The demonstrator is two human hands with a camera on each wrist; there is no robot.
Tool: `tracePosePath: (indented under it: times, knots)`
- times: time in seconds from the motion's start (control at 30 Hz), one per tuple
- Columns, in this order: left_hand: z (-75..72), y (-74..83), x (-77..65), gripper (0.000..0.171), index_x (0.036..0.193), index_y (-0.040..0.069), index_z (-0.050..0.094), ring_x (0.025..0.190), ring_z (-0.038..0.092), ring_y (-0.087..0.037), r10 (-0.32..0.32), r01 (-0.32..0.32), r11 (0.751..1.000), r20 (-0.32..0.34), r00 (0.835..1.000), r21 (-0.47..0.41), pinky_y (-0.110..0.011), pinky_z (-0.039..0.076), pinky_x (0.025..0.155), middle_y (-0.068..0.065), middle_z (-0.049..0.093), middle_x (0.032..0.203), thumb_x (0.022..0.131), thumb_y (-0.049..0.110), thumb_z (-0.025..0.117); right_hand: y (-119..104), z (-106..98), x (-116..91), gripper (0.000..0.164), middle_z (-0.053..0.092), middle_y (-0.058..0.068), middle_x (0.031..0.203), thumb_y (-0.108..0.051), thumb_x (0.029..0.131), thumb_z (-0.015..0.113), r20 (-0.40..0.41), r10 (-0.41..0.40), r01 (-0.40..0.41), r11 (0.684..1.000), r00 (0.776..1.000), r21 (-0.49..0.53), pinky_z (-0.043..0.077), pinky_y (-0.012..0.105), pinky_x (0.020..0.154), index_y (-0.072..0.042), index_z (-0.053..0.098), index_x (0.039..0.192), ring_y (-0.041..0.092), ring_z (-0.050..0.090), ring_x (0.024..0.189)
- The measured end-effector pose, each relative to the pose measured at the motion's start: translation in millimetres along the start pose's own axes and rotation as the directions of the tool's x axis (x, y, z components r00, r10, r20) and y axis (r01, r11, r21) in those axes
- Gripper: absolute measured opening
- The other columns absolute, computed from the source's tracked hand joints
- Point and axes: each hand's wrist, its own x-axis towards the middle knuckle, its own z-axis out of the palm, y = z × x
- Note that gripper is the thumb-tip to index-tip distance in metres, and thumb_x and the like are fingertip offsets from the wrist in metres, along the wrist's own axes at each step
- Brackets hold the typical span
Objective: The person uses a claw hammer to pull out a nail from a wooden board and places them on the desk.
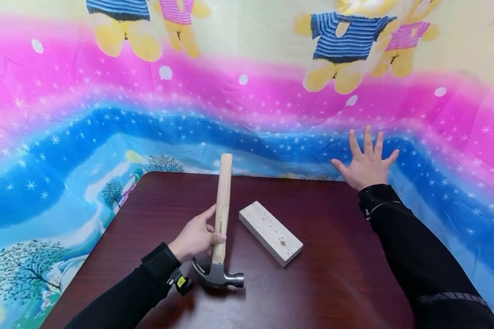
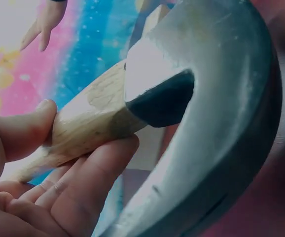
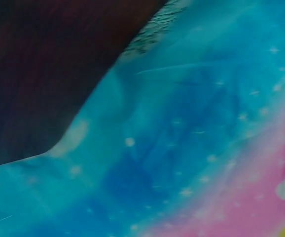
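Note:
My left hand [image 1: 196, 233] grips a claw hammer [image 1: 223, 196] by the lower part of its pale wooden handle, just above the metal head [image 1: 217, 275]. The handle points up and away, the head towards me, its claw on the left and striking face on the right. In the left wrist view the thumb and fingers [image 2: 90, 182] wrap the handle [image 2: 90, 111] close behind the steel claw [image 2: 231, 98]. My right hand [image 1: 367, 165] is raised at the far right with fingers spread, holding nothing. The right wrist view does not show that hand.
A pale wooden block [image 1: 271, 232] with several small dark marks on top lies slantwise on the dark red-brown table [image 1: 329, 283], right of the hammer. A printed cloth [image 1: 238, 109] with bears and stars hangs behind the table and along its sides.

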Motion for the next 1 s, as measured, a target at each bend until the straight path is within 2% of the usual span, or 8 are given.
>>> tracePosePath:
  times: [0.17,0.3,0.4,0.57,0.67,0.8,1.0]
  knots:
    - [1.9,-15.2,-1.0,0.094,0.162,0.020,0.018,0.068,0.067,-0.028,-0.067,0.068,0.995,0.017,0.998,-0.074,-0.047,0.055,0.048,-0.015,0.066,0.081,0.088,-0.003,0.073,15,13,-4,0.095,-0.025,0.005,0.162,-0.077,0.092,0.039,0.073,-0.003,0.003,1.000,0.997,-0.006,-0.025,0.075,0.092,-0.033,-0.011,0.159,0.034,-0.035,0.139]
    - [4.1,-28.4,-5.0,0.094,0.161,0.011,0.014,0.066,0.068,-0.030,-0.108,0.112,0.987,0.041,0.993,-0.115,-0.045,0.056,0.047,-0.016,0.066,0.078,0.088,-0.006,0.071,17,23,-8,0.097,-0.026,0.007,0.161,-0.079,0.090,0.040,0.136,-0.009,0.006,1.000,0.991,0.019,-0.021,0.081,0.089,-0.033,-0.010,0.159,0.039,-0.035,0.137]
    - [5.7,-37.7,-9.1,0.095,0.160,0.006,0.012,0.065,0.068,-0.031,-0.127,0.134,0.982,0.060,0.990,-0.133,-0.045,0.056,0.047,-0.018,0.066,0.076,0.087,-0.006,0.071,15,28,-10,0.097,-0.025,0.009,0.162,-0.078,0.090,0.040,0.148,-0.003,-0.002,0.999,0.989,0.032,-0.017,0.083,0.090,-0.031,-0.008,0.160,0.044,-0.032,0.138]
    - [7.3,-48.5,-17.0,0.095,0.160,0.005,0.014,0.063,0.068,-0.034,-0.180,0.189,0.972,0.069,0.981,-0.141,-0.046,0.056,0.046,-0.021,0.065,0.078,0.086,-0.008,0.072,9,33,-10,0.091,-0.024,0.007,0.162,-0.073,0.095,0.041,0.149,0.004,-0.017,0.996,0.989,0.084,-0.016,0.081,0.093,-0.031,-0.006,0.160,0.043,-0.030,0.139]
    - [8.8,-52.1,-20.0,0.094,0.159,0.005,0.016,0.063,0.068,-0.036,-0.197,0.206,0.970,0.074,0.978,-0.131,-0.047,0.056,0.046,-0.021,0.063,0.079,0.085,-0.008,0.072,8,34,-10,0.088,-0.023,0.007,0.162,-0.069,0.097,0.041,0.151,0.016,-0.032,0.994,0.988,0.102,-0.020,0.078,0.093,-0.030,-0.005,0.161,0.043,-0.030,0.139]
    - [10.5,-52.2,-21.2,0.091,0.159,0.005,0.019,0.064,0.068,-0.035,-0.183,0.191,0.977,0.090,0.979,-0.096,-0.048,0.056,0.047,-0.021,0.062,0.084,0.085,-0.008,0.071,12,35,-10,0.086,-0.022,0.009,0.163,-0.068,0.098,0.038,0.150,0.032,-0.046,0.995,0.988,0.091,-0.025,0.076,0.091,-0.027,-0.003,0.161,0.046,-0.029,0.138]
    - [13.1,-46.9,-23.4,0.075,0.151,0.004,0.033,0.064,0.067,-0.032,-0.189,0.189,0.982,0.093,0.978,0.008,-0.047,0.056,0.045,-0.020,0.059,0.086,0.086,-0.008,0.070,18,35,-12,0.085,-0.019,0.011,0.163,-0.068,0.099,0.035,0.159,0.049,-0.068,0.991,0.986,0.114,-0.022,0.078,0.091,-0.022,0.002,0.162,0.049,-0.026,0.139]
